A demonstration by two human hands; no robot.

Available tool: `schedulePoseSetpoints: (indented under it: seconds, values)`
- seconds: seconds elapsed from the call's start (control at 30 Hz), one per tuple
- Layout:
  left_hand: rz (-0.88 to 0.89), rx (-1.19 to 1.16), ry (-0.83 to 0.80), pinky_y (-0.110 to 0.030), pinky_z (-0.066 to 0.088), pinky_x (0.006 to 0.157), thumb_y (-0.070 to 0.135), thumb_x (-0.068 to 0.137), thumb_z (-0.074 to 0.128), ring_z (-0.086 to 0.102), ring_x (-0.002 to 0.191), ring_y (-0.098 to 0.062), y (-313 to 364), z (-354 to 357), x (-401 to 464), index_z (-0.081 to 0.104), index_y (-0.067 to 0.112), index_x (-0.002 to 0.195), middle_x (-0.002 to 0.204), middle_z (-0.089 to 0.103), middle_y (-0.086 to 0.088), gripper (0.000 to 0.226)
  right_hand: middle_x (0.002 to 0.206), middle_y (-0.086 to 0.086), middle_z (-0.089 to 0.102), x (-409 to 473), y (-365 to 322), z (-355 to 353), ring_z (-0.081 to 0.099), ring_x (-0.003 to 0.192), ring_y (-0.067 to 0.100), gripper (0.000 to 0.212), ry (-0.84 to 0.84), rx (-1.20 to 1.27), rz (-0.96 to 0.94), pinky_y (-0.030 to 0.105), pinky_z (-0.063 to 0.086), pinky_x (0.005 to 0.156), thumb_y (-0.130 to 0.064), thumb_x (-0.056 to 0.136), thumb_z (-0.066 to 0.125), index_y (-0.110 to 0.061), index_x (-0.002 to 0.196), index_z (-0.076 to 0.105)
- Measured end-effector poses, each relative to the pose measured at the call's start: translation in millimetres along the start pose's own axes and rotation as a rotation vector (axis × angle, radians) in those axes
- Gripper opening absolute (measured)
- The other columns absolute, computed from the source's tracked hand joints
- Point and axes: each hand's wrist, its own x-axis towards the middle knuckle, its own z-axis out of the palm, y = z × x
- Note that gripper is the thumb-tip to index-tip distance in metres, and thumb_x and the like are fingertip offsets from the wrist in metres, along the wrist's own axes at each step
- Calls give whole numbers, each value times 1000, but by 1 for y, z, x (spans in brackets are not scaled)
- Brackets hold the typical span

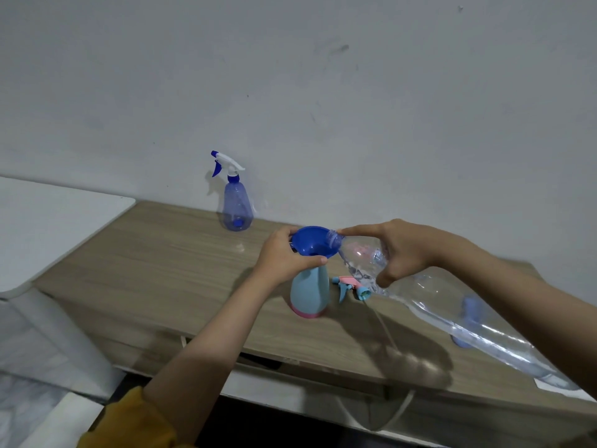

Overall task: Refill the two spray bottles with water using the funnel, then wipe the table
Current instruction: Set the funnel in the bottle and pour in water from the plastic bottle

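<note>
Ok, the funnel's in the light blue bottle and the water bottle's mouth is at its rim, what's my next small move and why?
Probably keep tipping the clear water bottle with your right hand while the left hand steadies the blue funnel: its mouth sits at the rim, and the light blue spray bottle has its trigger head off.

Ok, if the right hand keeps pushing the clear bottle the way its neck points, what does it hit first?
The blue funnel. The right hand tilts the clear bottle leftward, and its mouth already sits at the funnel's rim; beyond that is the left hand steadying the funnel.
</note>
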Motion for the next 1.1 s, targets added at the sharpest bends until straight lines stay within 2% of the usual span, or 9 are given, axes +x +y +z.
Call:
schedulePoseSetpoints:
  seconds: [0.1, 0.33, 0.47, 0.67, 0.97, 1.1]
  values:
    - [5, -2, 3, -18, 50, 76, 25, 58, 90, 60, 93, -10, 0, 0, 1, 57, 15, 118, 107, 62, 5, 69, 47, -12, 46, -1, -2, -3, 48, 46, 1, 99, -18, 0, 9, 21, 39, 52, -23, 61, 79, -45, 144, 31]
    - [10, -15, -13, -9, 46, 69, 23, 59, 90, 55, 83, 6, 1, 0, 1, 56, 18, 114, 99, 59, 11, 65, 45, -14, 44, -2, -4, -7, 49, 47, -13, 98, -19, -30, -7, 18, 31, 49, -22, 62, 79, -43, 145, 31]
    - [12, -2, -10, -9, 44, 69, 24, 59, 90, 56, 86, 0, 1, -1, 1, 56, 17, 116, 102, 59, 10, 66, 44, -13, 41, -2, -4, -9, 45, 44, -3, 98, -19, -42, -5, 18, 33, 50, -22, 63, 80, -44, 145, 31]
    - [8, 4, -2, -8, 44, 69, 23, 59, 90, 56, 86, -1, 2, 0, 0, 56, 17, 117, 103, 58, 10, 67, 57, -16, 44, -1, -2, -7, 46, 56, -1, 99, -21, -53, -8, 21, 36, 54, -25, 61, 81, -45, 145, 30]
    - [7, 39, -5, -7, 40, 63, 25, 61, 89, 54, 93, -7, 2, 0, 0, 55, 15, 121, 106, 56, 9, 70, 56, -15, 44, -6, 7, -8, 46, 54, 0, 100, -22, -29, -15, 22, 36, 54, -27, 62, 80, -47, 145, 27]
    - [-2, 36, -3, -9, 42, 65, 26, 59, 89, 57, 93, -6, 2, 1, -1, 56, 16, 121, 108, 60, 8, 71, 50, -8, 50, -7, 12, -2, 50, 48, 3, 102, 58, 14, -33, 21, 36, 49, -27, 61, 79, -54, 142, 23]
